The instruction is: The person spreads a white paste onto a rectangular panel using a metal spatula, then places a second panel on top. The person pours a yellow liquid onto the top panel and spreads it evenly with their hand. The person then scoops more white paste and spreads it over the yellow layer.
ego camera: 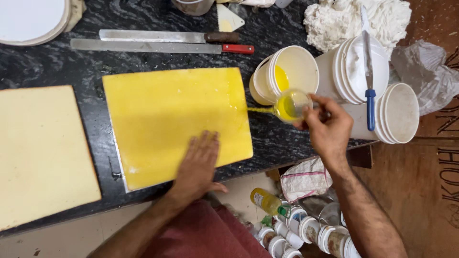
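Fingers of the right hand [327, 126] clamp a tilted cup [291, 106]; left hand [198, 162] fingers lie flat on the yellow slab [162, 114].

glossy yellow slab [172, 119], polished stone counter [57, 67]

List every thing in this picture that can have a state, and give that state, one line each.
small clear cup: tipped, pouring yellow liquid
yellow slab: flat, wet, glossy
left hand: pressed flat on the slab
right hand: gripping the cup
white bucket: open, yellow liquid inside
pale slab: flat, dry
two long knives: lying flat, unused
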